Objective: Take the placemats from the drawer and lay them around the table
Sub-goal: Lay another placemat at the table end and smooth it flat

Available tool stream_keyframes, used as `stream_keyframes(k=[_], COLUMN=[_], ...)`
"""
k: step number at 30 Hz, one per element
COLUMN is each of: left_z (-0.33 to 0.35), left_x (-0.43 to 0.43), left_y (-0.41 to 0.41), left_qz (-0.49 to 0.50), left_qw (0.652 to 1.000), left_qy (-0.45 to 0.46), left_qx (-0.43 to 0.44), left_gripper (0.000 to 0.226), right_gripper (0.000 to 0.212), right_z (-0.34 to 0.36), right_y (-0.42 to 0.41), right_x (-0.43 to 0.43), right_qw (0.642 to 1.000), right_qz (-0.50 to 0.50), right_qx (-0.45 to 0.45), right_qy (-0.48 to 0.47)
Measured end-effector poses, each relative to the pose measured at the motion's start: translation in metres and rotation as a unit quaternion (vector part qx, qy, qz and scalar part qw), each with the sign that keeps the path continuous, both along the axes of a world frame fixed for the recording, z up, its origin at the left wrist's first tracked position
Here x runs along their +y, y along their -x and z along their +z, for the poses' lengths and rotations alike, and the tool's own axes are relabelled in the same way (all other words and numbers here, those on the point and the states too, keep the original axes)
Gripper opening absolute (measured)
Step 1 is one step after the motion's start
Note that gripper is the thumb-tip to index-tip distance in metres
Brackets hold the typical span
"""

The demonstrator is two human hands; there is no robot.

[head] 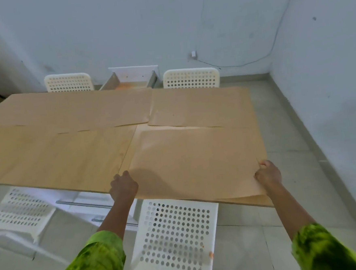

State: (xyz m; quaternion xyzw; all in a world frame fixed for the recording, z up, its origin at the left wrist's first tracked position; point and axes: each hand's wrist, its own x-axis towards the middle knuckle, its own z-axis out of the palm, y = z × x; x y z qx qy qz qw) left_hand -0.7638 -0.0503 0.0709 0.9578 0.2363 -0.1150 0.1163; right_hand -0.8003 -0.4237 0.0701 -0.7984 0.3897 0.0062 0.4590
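Brown paper placemat [198, 161] lies at the wooden table's [54, 156] near-right corner; left hand [123, 184] and right hand [267, 174] pinch its near corners. No writing is readable.

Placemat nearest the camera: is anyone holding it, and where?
Yes. The left hand grips the placemat at its near left corner, the right hand pinches its right edge near the near right corner.

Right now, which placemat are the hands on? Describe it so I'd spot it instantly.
Start at the wooden table; it is the tan placemat at the near right corner. Unlike the two far mats, both hands grip it, and its near edge overhangs the white perforated chair.
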Motion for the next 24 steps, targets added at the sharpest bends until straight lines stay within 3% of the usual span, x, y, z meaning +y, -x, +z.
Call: stream_keyframes(k=[8,19,24], left_z=[-0.013,-0.014,-0.024], left_x=[0.003,-0.007,-0.002], left_y=[-0.016,-0.026,-0.031], left_qz=[-0.039,-0.039,-0.199], left_qw=[0.999,0.998,0.98], left_qy=[0.004,-0.037,-0.007], left_qx=[-0.009,0.022,0.008], left_gripper=[0.039,0.036,0.053], right_gripper=[0.029,0.034,0.034], right_z=[-0.005,-0.029,-0.028], right_y=[-0.002,-0.009,-0.01], right_x=[0.005,0.001,0.006], right_qw=[0.999,0.994,0.991], right_qz=[-0.051,-0.054,-0.063], right_qx=[0.012,0.062,0.07], right_qy=[0.004,0.077,0.094])
